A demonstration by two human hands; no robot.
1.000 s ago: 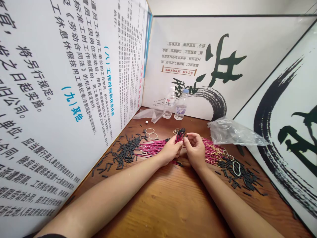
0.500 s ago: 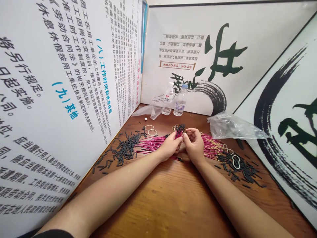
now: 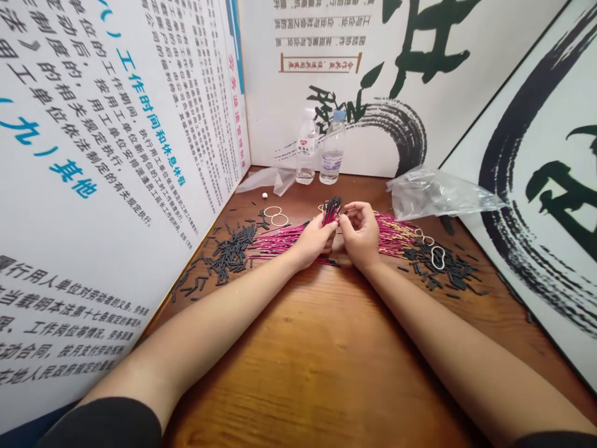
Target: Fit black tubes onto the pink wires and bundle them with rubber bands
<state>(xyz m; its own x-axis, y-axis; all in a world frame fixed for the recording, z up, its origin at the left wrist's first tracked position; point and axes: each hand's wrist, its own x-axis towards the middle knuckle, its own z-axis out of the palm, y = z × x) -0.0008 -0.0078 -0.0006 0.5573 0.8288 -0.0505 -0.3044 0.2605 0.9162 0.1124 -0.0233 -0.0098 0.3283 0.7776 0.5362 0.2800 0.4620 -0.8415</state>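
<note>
My left hand (image 3: 316, 242) is closed around a bundle of thin red wires with black sleeved ends (image 3: 332, 208), which point up and away from me. Close beside it on the right, my right hand (image 3: 362, 236) has its fingers curled and its thumb near the bundle; whatever is between its fingertips is too small to make out. Loose red wires (image 3: 276, 240) lie to the left of my hands. More red wires with pale tips (image 3: 395, 235) spread out on the right. Short black tubes (image 3: 234, 251) are heaped at the left, and another black tube pile (image 3: 457, 269) lies at the right.
Two water bottles, one white-capped (image 3: 306, 152) and one blue-capped (image 3: 332, 155), stand at the back. A clear plastic bag (image 3: 433, 193) lies at the back right. Pale rubber bands (image 3: 279, 219) are scattered on the brown table (image 3: 298, 361). Printed panels (image 3: 280, 124) enclose it.
The camera view has tilted down, so everything sits higher in the picture. My left hand still grips the wire bundle, and my right hand stays close beside it.
</note>
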